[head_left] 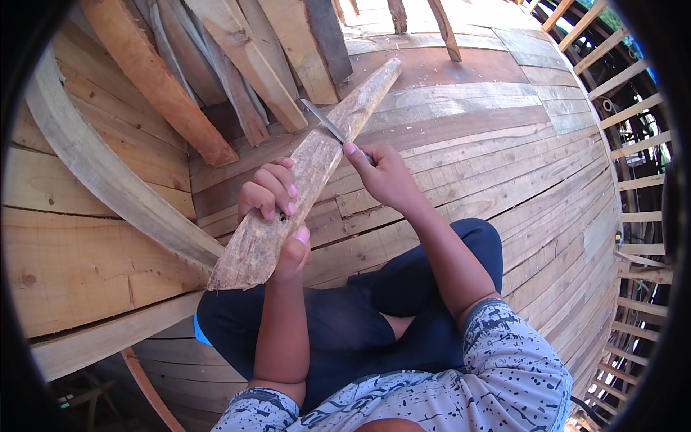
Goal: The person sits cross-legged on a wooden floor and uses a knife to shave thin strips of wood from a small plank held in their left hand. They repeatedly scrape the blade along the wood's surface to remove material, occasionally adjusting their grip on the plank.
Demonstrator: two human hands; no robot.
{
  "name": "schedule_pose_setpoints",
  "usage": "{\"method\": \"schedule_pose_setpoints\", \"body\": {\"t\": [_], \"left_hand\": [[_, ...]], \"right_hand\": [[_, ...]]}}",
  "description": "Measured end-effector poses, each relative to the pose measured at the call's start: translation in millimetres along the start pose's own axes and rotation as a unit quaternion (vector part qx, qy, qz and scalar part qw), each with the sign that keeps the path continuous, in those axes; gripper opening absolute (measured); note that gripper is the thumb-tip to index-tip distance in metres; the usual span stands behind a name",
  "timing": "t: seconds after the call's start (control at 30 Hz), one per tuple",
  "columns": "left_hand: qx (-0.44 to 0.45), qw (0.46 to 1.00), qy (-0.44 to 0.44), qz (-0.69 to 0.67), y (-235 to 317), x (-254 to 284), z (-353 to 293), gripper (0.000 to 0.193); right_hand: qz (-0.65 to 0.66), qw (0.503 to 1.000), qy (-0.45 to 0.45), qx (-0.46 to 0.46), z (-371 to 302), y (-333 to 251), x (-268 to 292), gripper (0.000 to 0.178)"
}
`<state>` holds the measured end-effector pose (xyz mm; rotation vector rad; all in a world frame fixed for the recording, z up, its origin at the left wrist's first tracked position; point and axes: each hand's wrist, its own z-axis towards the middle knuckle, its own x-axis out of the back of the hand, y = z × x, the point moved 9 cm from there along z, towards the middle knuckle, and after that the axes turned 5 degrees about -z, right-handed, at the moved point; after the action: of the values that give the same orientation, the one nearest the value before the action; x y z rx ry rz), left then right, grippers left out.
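Observation:
A long rough piece of wood, wide at the near end and narrowing toward the far end, lies slantwise in front of me. My left hand is closed round its wider part, fingers over the top face and thumb along the near edge. A knife is gripped in my right hand, the thumb lying by the base of the blade. The blade lies across the narrower half of the wood, its tip past the left edge. Most of the knife's handle is hidden inside my right hand.
Several boards and timbers lean at the upper left. A curved beam sweeps down along the plank wall. I sit cross-legged on a plank floor with wood shavings farther off. Slatted framing edges the right side.

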<state>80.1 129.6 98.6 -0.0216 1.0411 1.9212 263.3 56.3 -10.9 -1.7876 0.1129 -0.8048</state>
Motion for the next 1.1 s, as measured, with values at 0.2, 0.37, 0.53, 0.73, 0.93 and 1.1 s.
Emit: {"method": "schedule_pose_setpoints", "body": {"t": [0.2,0.37,0.53,0.73,0.93,1.1], "left_hand": [[0.0,1.0,-0.011,0.004,0.6,-2.6,-0.5,0.038],[0.0,1.0,-0.011,0.003,0.1,-1.2,-0.4,0.039],[0.0,1.0,-0.001,-0.004,-0.7,0.2,0.2,0.039],[0.007,1.0,0.0,-0.001,-0.2,-0.1,-0.2,0.039],[0.004,1.0,0.002,-0.007,-0.2,0.9,0.1,0.039],[0.005,1.0,0.007,-0.005,-1.0,2.6,0.1,0.039]], "right_hand": [[0.117,0.99,-0.043,-0.059,-0.3,9.6,-9.8,0.063],[0.321,0.916,-0.179,-0.164,-11.0,13.4,-30.2,0.062],[0.382,0.908,-0.093,-0.145,1.9,27.2,-18.7,0.062],[0.311,0.917,0.246,-0.034,13.5,49.9,59.2,0.054],[0.096,0.959,0.225,-0.143,28.8,97.6,100.7,0.023],[0.24,0.944,0.208,-0.09,26.4,81.1,110.3,0.022]]}}
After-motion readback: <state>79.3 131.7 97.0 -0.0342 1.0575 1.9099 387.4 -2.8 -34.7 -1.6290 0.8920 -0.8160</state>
